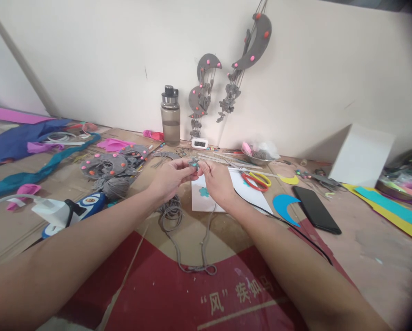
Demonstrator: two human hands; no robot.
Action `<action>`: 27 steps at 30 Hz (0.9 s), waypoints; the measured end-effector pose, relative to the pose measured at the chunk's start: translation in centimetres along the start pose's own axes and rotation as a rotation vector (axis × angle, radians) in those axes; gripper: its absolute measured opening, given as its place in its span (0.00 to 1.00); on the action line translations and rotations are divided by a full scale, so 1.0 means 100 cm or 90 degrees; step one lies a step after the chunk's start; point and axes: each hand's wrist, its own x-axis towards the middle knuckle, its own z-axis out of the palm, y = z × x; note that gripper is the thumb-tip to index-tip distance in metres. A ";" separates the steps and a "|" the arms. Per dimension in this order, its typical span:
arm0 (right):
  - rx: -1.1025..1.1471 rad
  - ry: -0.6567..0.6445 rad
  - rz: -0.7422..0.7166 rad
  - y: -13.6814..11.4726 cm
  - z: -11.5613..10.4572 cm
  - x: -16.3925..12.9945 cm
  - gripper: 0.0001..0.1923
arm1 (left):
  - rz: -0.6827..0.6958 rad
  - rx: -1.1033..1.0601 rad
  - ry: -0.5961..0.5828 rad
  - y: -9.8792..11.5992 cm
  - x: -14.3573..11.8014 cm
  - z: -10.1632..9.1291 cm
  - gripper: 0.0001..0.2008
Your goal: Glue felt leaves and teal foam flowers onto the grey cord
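Both hands meet in front of me above a white sheet of paper (199,205). Between the fingertips of my left hand (171,178) and my right hand (220,180) is a small grey and teal piece (194,163), pinched from both sides. Its exact shape is partly hidden by the fingers. Grey cord (208,232) runs down below my right hand, loops on the cardboard and leads to a loose bundle of grey cord (171,211) under my left hand. A teal flower cutout (204,191) lies on the paper.
Red-and-yellow scissors (256,180), a blue crescent (284,208) and a black phone (316,209) lie to the right. A water bottle (170,117) and small clock (199,143) stand by the wall, where grey moon hangings (261,43) hang. Grey felt crescents (104,165) lie left.
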 end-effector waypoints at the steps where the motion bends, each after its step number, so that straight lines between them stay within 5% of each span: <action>1: 0.006 0.002 0.005 0.000 0.000 0.000 0.22 | -0.003 0.010 0.001 0.000 -0.001 0.000 0.07; 27: -0.052 -0.024 -0.010 -0.001 0.003 -0.002 0.26 | 0.013 0.203 0.079 0.005 -0.006 0.008 0.06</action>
